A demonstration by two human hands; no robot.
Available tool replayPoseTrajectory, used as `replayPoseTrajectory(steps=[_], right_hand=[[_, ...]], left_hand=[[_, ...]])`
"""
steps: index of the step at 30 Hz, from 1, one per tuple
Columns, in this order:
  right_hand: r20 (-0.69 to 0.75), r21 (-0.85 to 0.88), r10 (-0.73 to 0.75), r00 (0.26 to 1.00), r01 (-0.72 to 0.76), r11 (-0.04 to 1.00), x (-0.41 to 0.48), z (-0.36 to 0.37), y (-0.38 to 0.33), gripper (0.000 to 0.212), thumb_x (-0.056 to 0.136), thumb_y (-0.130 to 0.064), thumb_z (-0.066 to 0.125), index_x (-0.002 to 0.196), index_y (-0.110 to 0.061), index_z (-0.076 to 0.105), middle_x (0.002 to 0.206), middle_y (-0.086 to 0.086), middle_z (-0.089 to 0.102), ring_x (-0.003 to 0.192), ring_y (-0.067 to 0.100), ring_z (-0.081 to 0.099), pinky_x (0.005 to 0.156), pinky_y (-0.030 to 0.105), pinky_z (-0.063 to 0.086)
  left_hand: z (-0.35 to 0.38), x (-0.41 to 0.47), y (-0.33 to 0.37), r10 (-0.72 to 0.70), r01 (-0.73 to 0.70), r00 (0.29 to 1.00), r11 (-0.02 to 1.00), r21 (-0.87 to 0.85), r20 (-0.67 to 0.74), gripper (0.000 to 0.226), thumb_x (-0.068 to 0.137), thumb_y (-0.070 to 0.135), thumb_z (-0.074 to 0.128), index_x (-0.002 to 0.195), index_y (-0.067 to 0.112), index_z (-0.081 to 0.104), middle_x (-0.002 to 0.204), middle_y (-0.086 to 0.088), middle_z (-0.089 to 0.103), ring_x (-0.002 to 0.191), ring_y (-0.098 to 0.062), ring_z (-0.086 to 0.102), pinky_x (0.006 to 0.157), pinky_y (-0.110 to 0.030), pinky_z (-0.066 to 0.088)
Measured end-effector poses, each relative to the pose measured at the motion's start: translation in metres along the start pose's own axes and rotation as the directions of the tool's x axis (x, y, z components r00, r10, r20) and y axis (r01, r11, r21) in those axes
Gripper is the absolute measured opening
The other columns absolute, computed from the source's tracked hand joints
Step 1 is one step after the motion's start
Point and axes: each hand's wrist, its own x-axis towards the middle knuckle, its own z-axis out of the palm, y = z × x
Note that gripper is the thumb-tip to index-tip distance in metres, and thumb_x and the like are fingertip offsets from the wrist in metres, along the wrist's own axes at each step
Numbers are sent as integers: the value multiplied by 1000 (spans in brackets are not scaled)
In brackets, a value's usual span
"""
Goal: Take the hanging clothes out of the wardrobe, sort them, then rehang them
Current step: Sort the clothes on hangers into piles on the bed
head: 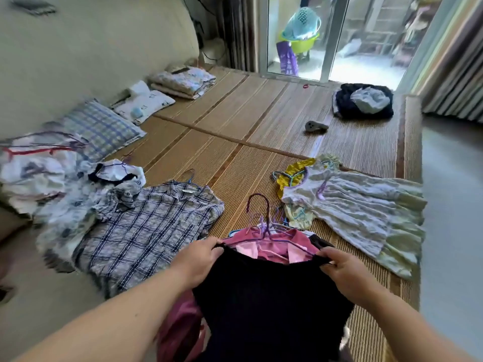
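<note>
A black garment [269, 296] hangs spread between my hands over the near edge of the bed. My left hand [198, 259] pinches its top left edge and my right hand [342, 270] pinches its top right edge. Under it lies a pile of pink clothes [274, 246] on purple hangers [261, 212]. A blue plaid shirt [146, 236] on a hanger lies flat to the left. A pale green dress [366, 212] on a hanger lies to the right, beside a yellow garment [295, 171].
A bamboo mat [235, 121] covers the bed. A heap of white patterned clothes [52, 178] lies at the left by a checked pillow [104, 126]. Folded bedding [183, 82], a dark bundle [363, 100] and a small grey object [315, 125] lie farther back. A glass door [326, 35] stands behind.
</note>
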Motion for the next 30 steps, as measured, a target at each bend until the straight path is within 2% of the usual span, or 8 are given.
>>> replayPoseTrajectory(steps=[3, 10, 12, 15, 17, 23, 27, 30], right_hand=[[14, -113, -118, 993, 119, 986, -18, -20, -37, 31, 86, -9, 62, 78, -39, 63, 75, -11, 67, 62, 3, 61, 55, 14, 44], [170, -430, -359, 918, 397, 811, -70, -29, -167, 25, 84, -17, 60, 104, -30, 67, 100, -5, 66, 91, 14, 59, 73, 22, 44], [207, -473, -407, 890, 455, 754, -79, -22, -204, 25, 84, -21, 58, 106, -31, 66, 101, -5, 67, 92, 15, 60, 75, 24, 45], [265, -508, -498, 826, 558, 656, -90, -1, -261, 25, 83, -28, 60, 106, -34, 64, 99, -7, 67, 89, 15, 60, 74, 25, 43], [321, -529, -533, 783, 615, 585, -92, 17, -295, 26, 82, -31, 61, 108, -34, 62, 99, -7, 66, 87, 15, 57, 71, 23, 38], [406, -537, -591, 697, 705, 463, -69, 106, -401, 27, 85, -28, 59, 111, -32, 59, 90, -6, 59, 81, 15, 52, 65, 25, 36], [390, -518, -590, 707, 698, 494, -35, 181, -466, 28, 84, -24, 58, 112, -30, 59, 103, 2, 64, 94, 23, 58, 71, 26, 38], [353, -497, -582, 732, 674, 546, -4, 235, -511, 27, 85, -23, 57, 111, -29, 60, 100, -1, 64, 92, 20, 58, 71, 25, 39]], left_hand=[[-36, -52, 9, -10, 6, 998, 998, -65, -64, 17, 98, 31, 42, 102, 28, 58, 98, 3, 65, 95, -23, 59, 83, -36, 46], [-115, -185, 2, -140, 142, 933, 990, -17, -331, 17, 98, 36, 42, 103, 28, 56, 100, -4, 65, 93, -26, 59, 79, -36, 47], [-138, -214, -7, -172, 192, 885, 981, 1, -433, 17, 98, 37, 42, 102, 29, 56, 101, -3, 64, 97, -26, 59, 81, -35, 46], [-174, -252, -30, -242, 346, 747, 937, 52, -620, 17, 96, 40, 41, 94, 29, 54, 102, -1, 63, 102, -28, 56, 83, -38, 44], [-196, -270, -52, -256, 420, 677, 904, 77, -690, 19, 96, 40, 42, 103, 33, 59, 106, 0, 64, 105, -29, 53, 81, -37, 44], [-250, -292, -158, -360, 380, 594, 914, -144, -719, 21, 95, 26, 52, 109, 19, 66, 114, -14, 65, 105, -34, 57, 83, -35, 40], [-293, -285, -242, -400, 364, 567, 906, -216, -720, 19, 94, 25, 53, 105, 20, 67, 109, -11, 66, 103, -31, 58, 77, -31, 37], [-333, -271, -307, -403, 372, 589, 905, -208, -700, 17, 94, 29, 52, 103, 21, 65, 105, -8, 65, 100, -28, 57, 72, -30, 34]])
